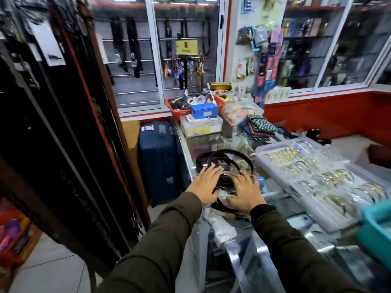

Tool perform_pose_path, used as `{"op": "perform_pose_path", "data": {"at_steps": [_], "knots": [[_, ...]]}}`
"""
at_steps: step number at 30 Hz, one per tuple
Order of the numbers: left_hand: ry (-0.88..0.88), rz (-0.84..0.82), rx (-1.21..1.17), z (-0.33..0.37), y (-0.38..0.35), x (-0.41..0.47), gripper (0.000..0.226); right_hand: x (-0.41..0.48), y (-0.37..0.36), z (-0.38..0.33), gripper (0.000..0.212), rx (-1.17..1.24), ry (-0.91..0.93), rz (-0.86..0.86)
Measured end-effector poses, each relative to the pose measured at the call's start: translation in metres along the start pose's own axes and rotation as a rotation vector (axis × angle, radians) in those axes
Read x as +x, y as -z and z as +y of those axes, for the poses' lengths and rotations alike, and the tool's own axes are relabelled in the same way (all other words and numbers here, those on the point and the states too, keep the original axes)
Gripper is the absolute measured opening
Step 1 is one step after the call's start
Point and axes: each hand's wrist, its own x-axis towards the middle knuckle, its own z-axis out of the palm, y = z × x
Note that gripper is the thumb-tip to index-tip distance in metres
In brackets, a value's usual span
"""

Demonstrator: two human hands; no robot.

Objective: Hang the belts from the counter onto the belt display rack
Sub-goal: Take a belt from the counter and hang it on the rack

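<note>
A heap of coiled black belts (229, 160) lies on the glass counter (273, 189) near its left edge. My left hand (206, 183) rests flat on the left side of the heap, fingers spread, a ring on one finger. My right hand (245, 192) is laid over the near part of the heap, fingers apart. Neither hand has a belt closed in it. The belt display rack (63, 123) fills the left of the view, with many dark belts hanging from it.
A clear plastic tray of gold bangles (306, 172) lies to the right of the belts. A red basket (179, 112), a blue box (204, 110) and folded cloth (260, 127) crowd the counter's far end. A blue suitcase (158, 161) stands on the floor between rack and counter.
</note>
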Motion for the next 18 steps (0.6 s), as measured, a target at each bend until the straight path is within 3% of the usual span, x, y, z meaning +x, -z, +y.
{"op": "perform_pose_path", "data": {"at_steps": [6, 13, 18], "knots": [[-0.019, -0.198, 0.116, 0.022, -0.008, 0.031, 0.063, 0.005, -0.002, 0.011, 0.053, -0.13, -0.022, -0.006], [0.045, -0.056, 0.064, 0.032, -0.019, 0.04, 0.038, 0.01, 0.006, 0.025, 0.036, -0.138, 0.002, 0.081], [0.046, 0.075, -0.001, 0.028, -0.006, 0.035, 0.036, 0.008, 0.033, 0.024, 0.034, -0.098, 0.031, 0.202]]}}
